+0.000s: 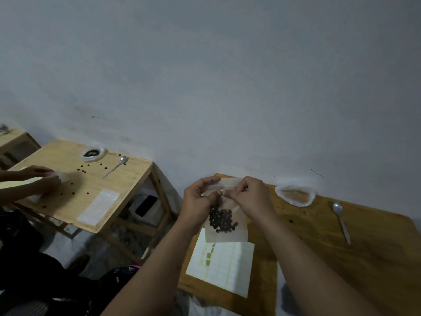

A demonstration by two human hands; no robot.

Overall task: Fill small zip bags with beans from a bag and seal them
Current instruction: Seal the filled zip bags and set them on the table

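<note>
At the far left, another person's hands (43, 179) rest on something pale at the left edge of a light wooden side table (136, 176), which stands against a plain grey-white wall (227, 76). Loose dark beans (82, 171) lie scattered over that table, with an open plastic bag of beans (92, 153) at its far edge, a metal spoon (115, 166) beside the bag, and a flat clear packet (99, 207) by its near edge. To the right stands a darker wooden table (364, 258), also set against the wall. Above its left end, the left hand (200, 199) pinches the top strip of a small clear zip bag (239, 233), fingers curled round its left corner. Dark round beans (222, 221) fill the bag's middle. The bag hangs over a white sheet of small sticker labels (227, 265), which lies at the table's near-left corner. The right hand (252, 197) pinches the same top strip at its right side. Further right, a wide-mouthed clear plastic bag (296, 195) sits at the far edge, and a silver spoon (340, 221) lies near it.
</note>
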